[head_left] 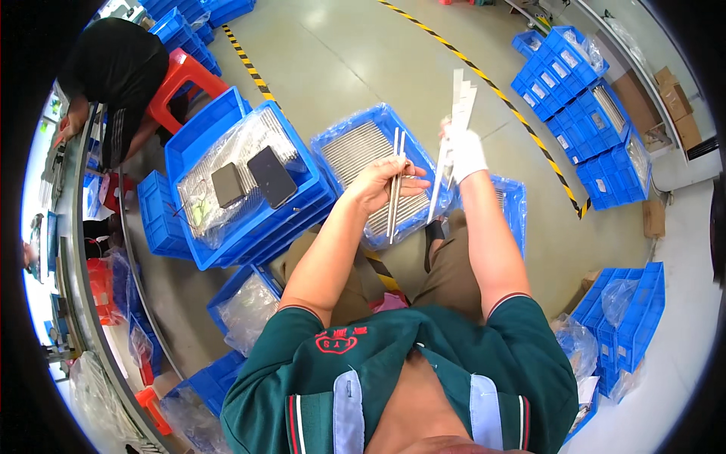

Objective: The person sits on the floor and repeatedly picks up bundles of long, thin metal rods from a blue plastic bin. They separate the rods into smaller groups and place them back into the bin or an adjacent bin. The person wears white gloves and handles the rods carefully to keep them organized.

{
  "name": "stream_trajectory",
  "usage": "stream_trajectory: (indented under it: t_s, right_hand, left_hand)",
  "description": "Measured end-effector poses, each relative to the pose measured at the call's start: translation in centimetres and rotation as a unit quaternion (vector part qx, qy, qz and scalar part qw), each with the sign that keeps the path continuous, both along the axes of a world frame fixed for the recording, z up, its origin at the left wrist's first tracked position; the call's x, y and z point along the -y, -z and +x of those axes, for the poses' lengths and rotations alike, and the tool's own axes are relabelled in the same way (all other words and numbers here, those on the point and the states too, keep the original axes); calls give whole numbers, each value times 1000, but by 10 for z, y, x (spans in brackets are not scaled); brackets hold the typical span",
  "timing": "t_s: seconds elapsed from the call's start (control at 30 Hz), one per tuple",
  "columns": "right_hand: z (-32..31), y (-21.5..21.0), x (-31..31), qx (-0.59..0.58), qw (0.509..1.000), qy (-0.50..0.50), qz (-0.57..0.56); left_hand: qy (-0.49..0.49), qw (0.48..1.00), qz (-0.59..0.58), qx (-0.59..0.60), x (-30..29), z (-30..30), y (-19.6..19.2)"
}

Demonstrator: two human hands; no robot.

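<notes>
The left hand point(376, 184) is bare and pinches thin rods point(394, 189) of bright, smooth metal. The right hand point(463, 153) wears a white knitted cloth glove and grips flat pale strips point(452, 136), perhaps matt metal or plastic; the view is too coarse to tell. The crate point(333, 140) below is glossy blue plastic lined with clear, crinkled film. Two dark slabs point(261, 178) on the neighbouring crate look smooth and matt. The floor point(355, 53) is dull, smooth concrete.

My left hand point(376, 184) holds rods point(395, 185) over the middle crate point(333, 140), my right hand point(465, 155) lifting strips point(458, 102) beside it.
</notes>
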State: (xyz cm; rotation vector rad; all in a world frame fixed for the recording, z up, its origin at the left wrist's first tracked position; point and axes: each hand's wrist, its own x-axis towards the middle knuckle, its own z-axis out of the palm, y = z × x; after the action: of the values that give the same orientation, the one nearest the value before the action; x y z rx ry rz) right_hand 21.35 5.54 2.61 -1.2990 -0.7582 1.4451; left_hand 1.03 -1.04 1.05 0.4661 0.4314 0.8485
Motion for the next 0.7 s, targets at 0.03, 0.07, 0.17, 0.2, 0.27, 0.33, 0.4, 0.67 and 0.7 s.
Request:
stream_trajectory:
  t_s: [0.03,0.07,0.17,0.2,0.27,0.33,0.4,0.67,0.7]
  right_hand:
    - [-11,-3,10,-51,996,-76,-24]
    - [-25,-4,16,-14,997,-80,3]
    - [-42,-7,27,73,986,-146,44]
    - [-44,-8,28,97,979,-178,33]
    - [-47,-2,25,74,973,-216,25]
    - [-46,1,23,36,975,-217,18]
    - [-48,-1,23,13,980,-200,16]
    - [-48,-14,27,15,989,-144,-3]
    - [-49,-12,27,15,989,-144,-2]
  left_hand:
    - [-6,1000,-14,2,-2,0,0]
    - [-8,1000,-7,14,-3,2,-1]
    - [-3,999,23,32,-1,3,-1]
    - [10,999,46,27,-1,1,4]
    - [12,998,60,30,0,-1,13]
    - [34,997,47,50,0,-3,11]
    - [37,997,43,47,1,-4,8]
    - [36,998,52,2,9,0,-2]
    - [41,998,53,-1,9,0,-2]
